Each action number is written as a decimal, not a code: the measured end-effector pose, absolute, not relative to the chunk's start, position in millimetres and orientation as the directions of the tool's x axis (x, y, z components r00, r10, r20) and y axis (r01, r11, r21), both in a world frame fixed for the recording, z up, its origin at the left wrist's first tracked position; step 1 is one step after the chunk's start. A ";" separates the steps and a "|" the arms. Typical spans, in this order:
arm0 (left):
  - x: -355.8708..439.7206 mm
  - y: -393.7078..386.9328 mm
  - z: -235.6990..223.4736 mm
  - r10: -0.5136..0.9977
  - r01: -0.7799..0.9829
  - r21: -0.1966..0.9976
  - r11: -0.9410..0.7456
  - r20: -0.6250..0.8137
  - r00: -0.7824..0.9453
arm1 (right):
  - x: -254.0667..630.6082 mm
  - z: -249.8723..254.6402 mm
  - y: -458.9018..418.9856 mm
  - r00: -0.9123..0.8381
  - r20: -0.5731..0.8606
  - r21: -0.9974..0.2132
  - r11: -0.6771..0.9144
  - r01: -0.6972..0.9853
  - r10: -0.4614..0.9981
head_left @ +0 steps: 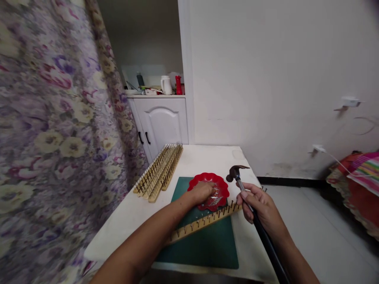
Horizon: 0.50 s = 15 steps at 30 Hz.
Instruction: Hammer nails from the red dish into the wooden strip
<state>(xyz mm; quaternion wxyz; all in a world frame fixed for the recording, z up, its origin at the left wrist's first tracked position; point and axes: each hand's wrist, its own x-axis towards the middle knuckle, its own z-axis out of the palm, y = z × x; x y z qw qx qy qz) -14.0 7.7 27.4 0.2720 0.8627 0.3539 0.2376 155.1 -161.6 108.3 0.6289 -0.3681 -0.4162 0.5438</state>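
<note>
My right hand point(260, 203) is closed round the shaft of a claw hammer point(237, 173), held head-up above the table's right side. My left hand point(203, 192) reaches into a red scalloped dish point(223, 189) holding loose nails point(214, 203). Its fingers are bent together down at the nails, and what they pinch, if anything, is hidden. Just in front of the dish lies a wooden strip point(197, 225) with nails standing up along it. My left forearm covers part of that strip, and my right hand hides its far end. Dish and strip rest on a green mat point(207, 246).
Several nail-studded wooden strips point(160, 173) lie together at the left back of the white table point(207, 156). A flowered curtain point(65, 138) hangs on the left. Behind stands a white cabinet point(162, 122) with a white jug point(166, 85) on top. A wall borders the back.
</note>
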 end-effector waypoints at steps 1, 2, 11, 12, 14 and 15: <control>-14.2 8.0 28.9 0.722 0.476 0.630 -0.614 0.204 0.661 | 154.2 108.2 -161.0 0.059 0.129 -0.915 0.141 -0.379 0.990; -14.7 7.6 31.1 0.702 0.469 0.620 -0.629 0.193 0.686 | 153.3 108.3 -160.5 0.056 0.133 -0.914 0.144 -0.378 0.990; -89.4 -41.7 85.4 0.799 0.435 0.690 -0.579 0.375 0.469 | 139.1 112.9 -171.7 0.011 0.146 -0.935 0.141 -0.325 0.989; -109.1 -55.3 88.7 0.840 0.408 0.745 -0.527 0.384 0.383 | 135.1 113.0 -174.3 0.001 0.147 -0.937 0.139 -0.321 0.989; -149.1 -87.4 86.7 0.925 0.348 0.858 -0.379 0.341 0.165 | 125.3 112.7 -178.8 -0.026 0.146 -0.940 0.131 -0.315 0.989; -167.3 -104.8 80.9 0.949 0.324 0.893 -0.313 0.306 0.073 | 119.8 112.3 -180.7 -0.040 0.146 -0.942 0.126 -0.310 0.989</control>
